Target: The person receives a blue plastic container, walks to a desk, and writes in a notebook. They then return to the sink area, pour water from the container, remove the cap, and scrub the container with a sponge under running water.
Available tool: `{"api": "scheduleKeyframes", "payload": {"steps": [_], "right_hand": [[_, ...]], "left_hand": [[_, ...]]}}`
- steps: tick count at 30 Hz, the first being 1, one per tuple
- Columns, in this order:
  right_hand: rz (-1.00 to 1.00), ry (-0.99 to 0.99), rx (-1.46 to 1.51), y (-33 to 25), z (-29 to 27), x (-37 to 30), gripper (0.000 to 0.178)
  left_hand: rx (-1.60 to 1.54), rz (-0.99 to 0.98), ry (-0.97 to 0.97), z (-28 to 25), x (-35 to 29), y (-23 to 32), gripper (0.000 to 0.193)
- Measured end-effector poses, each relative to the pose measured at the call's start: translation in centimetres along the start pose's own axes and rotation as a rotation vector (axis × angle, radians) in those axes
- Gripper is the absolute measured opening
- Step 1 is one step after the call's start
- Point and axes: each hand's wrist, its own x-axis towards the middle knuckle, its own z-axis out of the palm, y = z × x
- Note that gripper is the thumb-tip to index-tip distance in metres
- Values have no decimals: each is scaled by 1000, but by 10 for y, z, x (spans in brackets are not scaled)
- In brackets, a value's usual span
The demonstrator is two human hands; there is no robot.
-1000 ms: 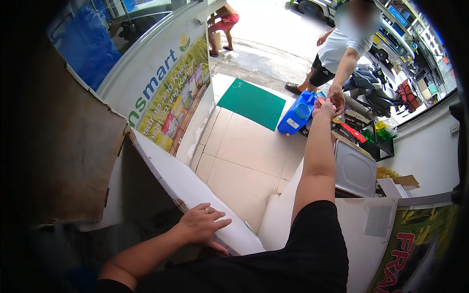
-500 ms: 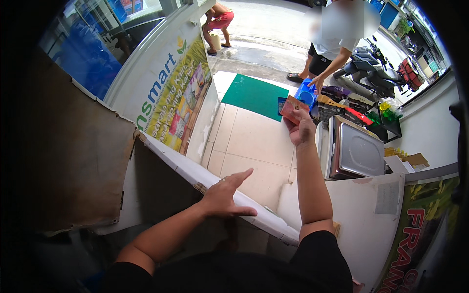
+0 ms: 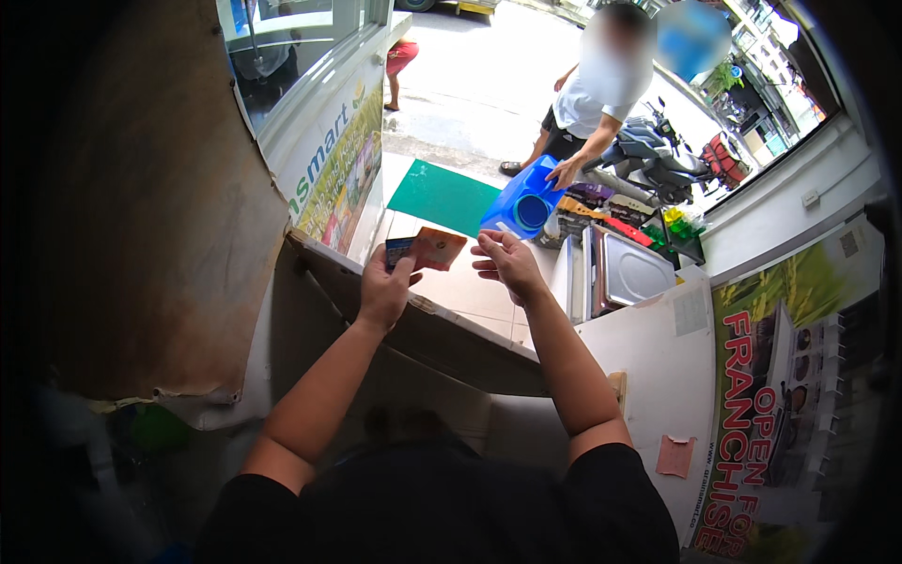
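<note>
My left hand [image 3: 383, 293] is closed on a dark blue card [image 3: 398, 250] and an orange paper slip [image 3: 439, 248] that looks like a banknote, held above the white half-height panel [image 3: 329, 258]. To the right, my right hand [image 3: 510, 266] holds nothing; its fingers are apart and point toward the slip. Just beyond it is a blue water jug [image 3: 512, 199] with a large round cap, tilted toward me. Another person's hand [image 3: 567, 173] grips the jug's far end. Whether my right fingertips touch the jug I cannot tell.
A person in a white shirt [image 3: 587, 103] stands in the doorway. A green mat [image 3: 442, 195] covers part of the tiled floor. A silver-topped scale [image 3: 634, 268] stands at the right, with packs and bottles behind. Motorcycles [image 3: 658, 155] are parked outside. A brown board [image 3: 141, 235] rises at left.
The orange slip and blue card have passed from my right hand into my left, which has closed on them. My right hand has opened. The other person's jug has come nearer.
</note>
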Motion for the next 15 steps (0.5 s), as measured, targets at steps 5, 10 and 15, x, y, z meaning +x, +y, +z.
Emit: {"api": "scheduleKeyframes", "payload": {"steps": [5, 10, 15], "right_hand": [[-431, 537, -1066, -43, -107, 57, 49], [-484, 617, -1842, -105, -228, 126, 76], [-975, 281, -1995, -137, -244, 215, 45]], "left_hand": [[87, 146, 33, -62, -37, 33, 51], [327, 243, 34, -93, -89, 52, 51], [553, 127, 251, -100, -140, 35, 22]]}}
